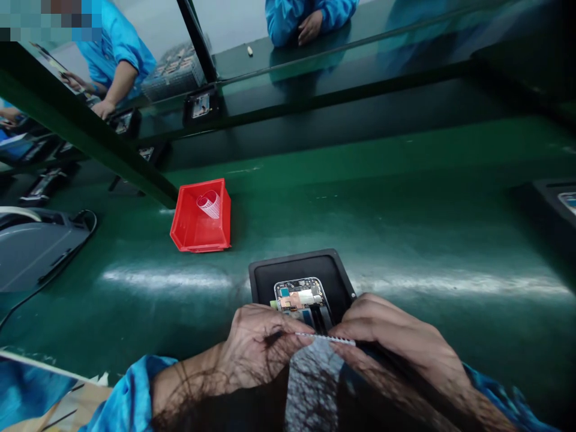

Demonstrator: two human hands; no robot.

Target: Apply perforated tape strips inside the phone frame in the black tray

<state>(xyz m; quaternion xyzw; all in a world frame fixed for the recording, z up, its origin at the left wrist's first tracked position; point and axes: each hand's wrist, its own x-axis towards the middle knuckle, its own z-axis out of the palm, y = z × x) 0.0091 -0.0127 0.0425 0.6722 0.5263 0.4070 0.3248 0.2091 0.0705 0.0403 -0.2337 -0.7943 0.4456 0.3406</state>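
Smartphone [299,298] on the mat right now, its circuit board and copper-coloured patches showing, sitting in a black tray [292,273] at the near edge of the bench! Over it, the left hand [258,348] and right hand [387,336] come in from either side, fingers curled and both pinching a white perforated strip [324,339], held taut across the lower part of the phone. Whether that strip touches the phone, I can't tell from here. The right hand overlaps the tray's near corner, and blue sleeves [130,396] show at the cuffs.

And look at that glossy green bench mat [405,222], shining under long streaks of light! Just beyond the tray sits a red plastic bin [200,216], a curl of white perforated strip [209,204] standing inside it. Off to the left, a grey machine housing [36,252] with a black cable [27,303] hugs the mat.

Across the room, a dark-framed far bench carries black trays [201,105] and a stack of trays [173,75]. Two co-workers in blue [117,66] are there, one with a hand [310,27] resting on the green top, and another tray with a phone [562,201] sits at the right edge.
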